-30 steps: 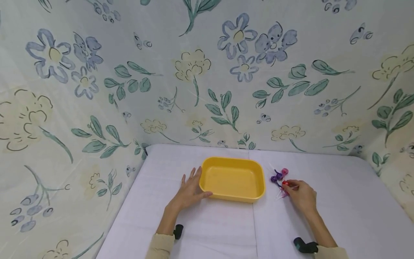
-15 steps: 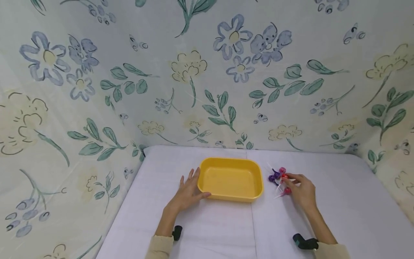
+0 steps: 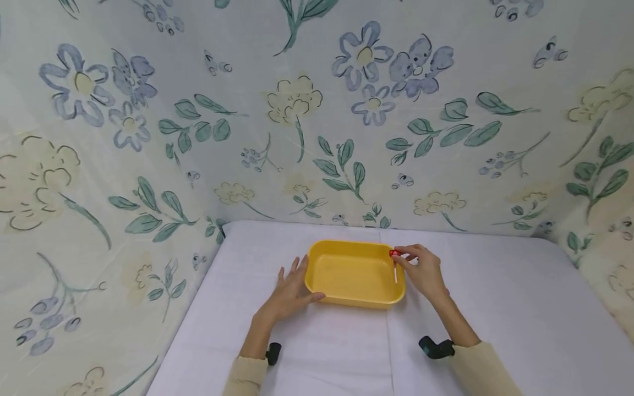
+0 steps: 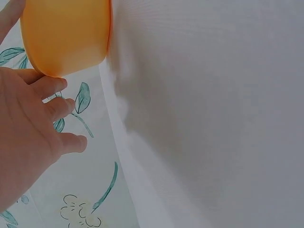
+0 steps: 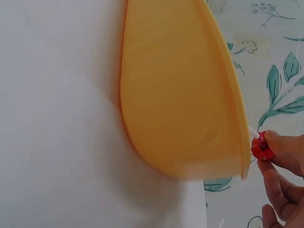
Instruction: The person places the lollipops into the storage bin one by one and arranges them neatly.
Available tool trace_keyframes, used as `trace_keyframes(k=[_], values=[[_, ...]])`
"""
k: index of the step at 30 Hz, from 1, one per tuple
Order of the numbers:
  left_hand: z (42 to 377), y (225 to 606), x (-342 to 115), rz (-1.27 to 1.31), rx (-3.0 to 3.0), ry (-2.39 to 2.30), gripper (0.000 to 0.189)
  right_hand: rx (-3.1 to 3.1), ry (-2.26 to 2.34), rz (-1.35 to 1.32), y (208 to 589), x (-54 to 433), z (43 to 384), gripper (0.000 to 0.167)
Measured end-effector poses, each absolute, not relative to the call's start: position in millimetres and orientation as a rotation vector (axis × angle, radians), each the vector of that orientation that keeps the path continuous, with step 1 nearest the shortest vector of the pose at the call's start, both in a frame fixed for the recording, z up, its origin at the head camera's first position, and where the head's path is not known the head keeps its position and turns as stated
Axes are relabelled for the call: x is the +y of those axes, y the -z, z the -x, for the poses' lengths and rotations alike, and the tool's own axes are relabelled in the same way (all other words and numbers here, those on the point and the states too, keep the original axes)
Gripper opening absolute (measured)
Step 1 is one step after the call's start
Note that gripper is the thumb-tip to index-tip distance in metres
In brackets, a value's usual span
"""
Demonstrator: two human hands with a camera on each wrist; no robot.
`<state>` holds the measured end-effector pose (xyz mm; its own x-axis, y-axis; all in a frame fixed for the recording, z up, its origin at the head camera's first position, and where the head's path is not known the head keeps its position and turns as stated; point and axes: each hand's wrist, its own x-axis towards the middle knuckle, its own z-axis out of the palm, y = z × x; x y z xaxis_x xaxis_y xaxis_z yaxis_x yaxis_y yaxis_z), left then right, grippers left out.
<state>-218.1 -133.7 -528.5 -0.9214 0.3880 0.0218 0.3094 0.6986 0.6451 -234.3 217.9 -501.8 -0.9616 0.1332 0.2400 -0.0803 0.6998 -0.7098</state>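
Note:
A yellow rectangular tray (image 3: 346,272) stands on the white-covered table. My left hand (image 3: 288,294) rests against its left end with fingers spread, the thumb at the near rim; in the left wrist view, fingertips touch the tray's corner. With thumb and fingertips, my right hand (image 3: 423,272) pinches a red-wrapped lollipop (image 3: 394,253) by its head at the tray's right end. Its white stick points down over the tray's inside. In the right wrist view the lollipop's wrapper (image 5: 262,146) shows just beyond the rim. A small pink-red bit peeks out beside my right wrist.
White cloth (image 3: 317,352) covers the table, with a crease running front to back. Floral fabric (image 3: 297,137) hangs behind and at the sides. A black wrist device (image 3: 436,347) sits on my right forearm, another (image 3: 273,353) on the left.
My right hand has lifted the red lollipop from the cluster of lollipops and carried it left to the tray. The right hand and forearm now hide nearly all of that cluster. My left hand stays put.

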Motion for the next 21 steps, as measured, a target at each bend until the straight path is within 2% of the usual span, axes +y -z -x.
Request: trace_keyframes(k=[9, 21], values=[[219.9, 528.5, -133.8, -0.599, 2.794, -1.013, 0.109, -2.711, -1.231, -0.029, 497.4, 173.0, 253.3, 0.029], [219.3, 527.9, -134.7, -0.563, 2.778, -0.991, 0.107, -2.766, -1.385, -0.112, 508.5, 82.8, 275.6, 0.024]])
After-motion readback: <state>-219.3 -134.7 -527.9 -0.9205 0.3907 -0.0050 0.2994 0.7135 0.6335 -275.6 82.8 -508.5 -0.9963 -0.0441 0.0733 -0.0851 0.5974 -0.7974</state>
